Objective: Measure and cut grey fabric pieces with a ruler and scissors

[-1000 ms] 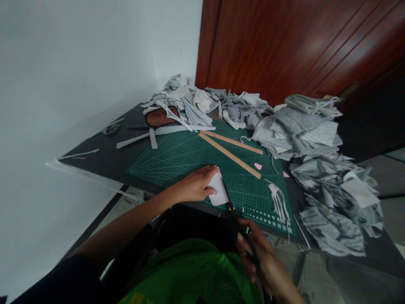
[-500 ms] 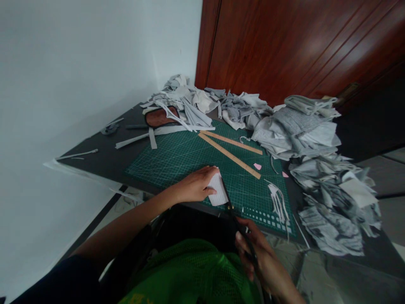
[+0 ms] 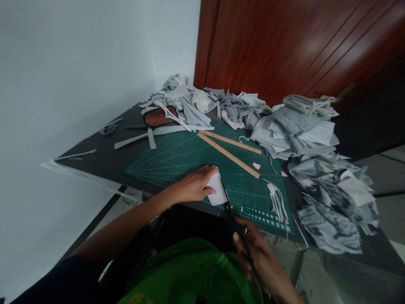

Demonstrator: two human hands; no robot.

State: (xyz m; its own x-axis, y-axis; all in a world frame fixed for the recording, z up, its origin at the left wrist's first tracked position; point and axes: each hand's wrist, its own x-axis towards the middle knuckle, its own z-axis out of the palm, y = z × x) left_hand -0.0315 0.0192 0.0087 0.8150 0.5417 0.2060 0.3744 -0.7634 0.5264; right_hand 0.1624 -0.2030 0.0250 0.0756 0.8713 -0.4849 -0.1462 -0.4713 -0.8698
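- My left hand [image 3: 198, 185], low centre of the frame, lies palm down with fingers together, thumb and fingers closed over the lined white piece [image 3: 217, 193]; whether any finger curls beneath is hidden.
- My right hand [image 3: 255, 251], lower right of centre, is wrapped around the handles of the black scissors [image 3: 229, 213]; how far the blades gape I cannot tell.
- The piece sits at the near edge of the green cutting mat [image 3: 177, 154], on the dark bench [image 3: 107, 164], with the blades along its right side.
- My left fingertips lie near the scissor tips, so a slip forward or a drifting finger could nick me.
- If my left hand presses too lightly, the small piece could twist and the edge come out crooked.
- The handles hang past the bench's near edge; a dipping wrist could tilt the blades.
- The scissors' long axis slants from lower right to upper left, tips towards the top of the frame.
- The piece's visible long side runs nearly parallel, leaning upper left.
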